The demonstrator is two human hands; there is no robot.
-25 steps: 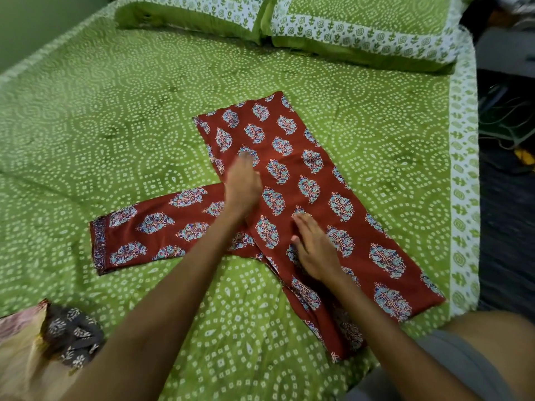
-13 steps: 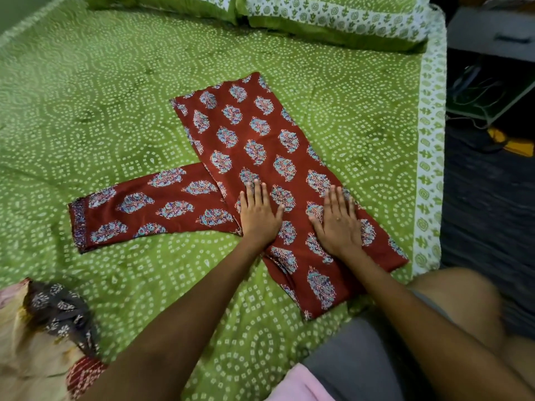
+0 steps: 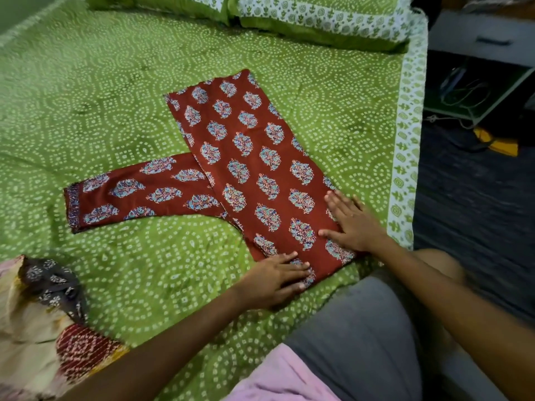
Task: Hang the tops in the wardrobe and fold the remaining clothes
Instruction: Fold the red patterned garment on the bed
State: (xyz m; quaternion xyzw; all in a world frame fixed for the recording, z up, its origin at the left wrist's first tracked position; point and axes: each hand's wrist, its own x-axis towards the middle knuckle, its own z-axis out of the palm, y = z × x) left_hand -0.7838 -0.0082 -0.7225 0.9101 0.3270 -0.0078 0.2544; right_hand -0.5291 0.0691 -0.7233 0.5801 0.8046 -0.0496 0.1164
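Looking down from your head camera, you have the red printed trousers [image 3: 249, 166] spread flat on the green bedspread [image 3: 86, 111], one leg running up toward the pillows [image 3: 304, 21], the other lying out to the left beneath it. Your left hand [image 3: 275, 280] lies flat with fingers straight and together, fingertips on the near bottom edge of the cloth. Your right hand [image 3: 354, 224] presses palm-down with fingers spread on the near right corner of the trousers, close to the bed's white-bordered edge. Neither hand grips anything. A heap of other clothes [image 3: 37, 328] sits at the lower left of the bed, well apart from the trousers.
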